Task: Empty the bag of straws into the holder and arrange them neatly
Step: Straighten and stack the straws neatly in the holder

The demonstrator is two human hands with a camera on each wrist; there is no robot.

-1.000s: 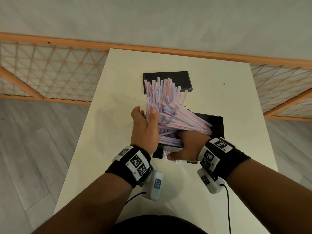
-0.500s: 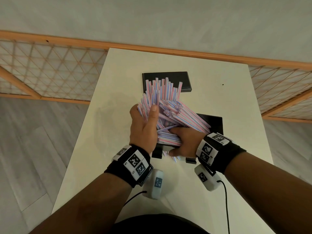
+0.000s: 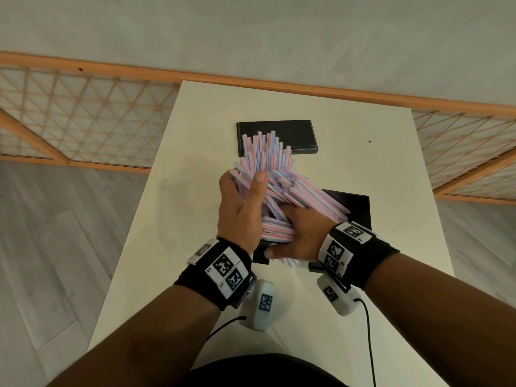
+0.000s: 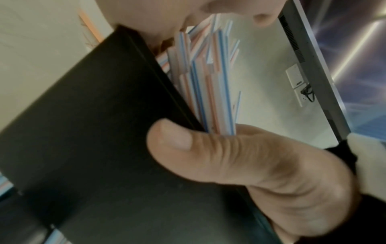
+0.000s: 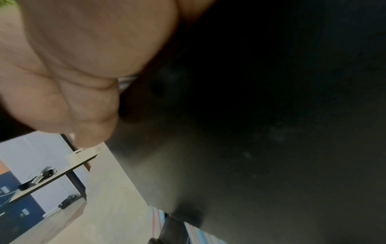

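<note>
Both hands' grip is tightening: the left hand (image 3: pixel 241 210) is now clasping the fanned red-and-blue-striped paper straws (image 3: pixel 272 174) toward twelve o'clock, the right hand (image 3: pixel 300 236) squeezing their base inside the black rectangular holder (image 3: pixel 358 208) on the cream desk (image 3: pixel 391 163), nearly gathered.

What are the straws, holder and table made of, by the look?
Straws: probably thin plastic, though paper is possible; white with pink and blue stripes.
Holder: looks like rigid black plastic or coated metal; smooth, matte, crisp edges.
Table: cream, smooth, likely laminate.
</note>
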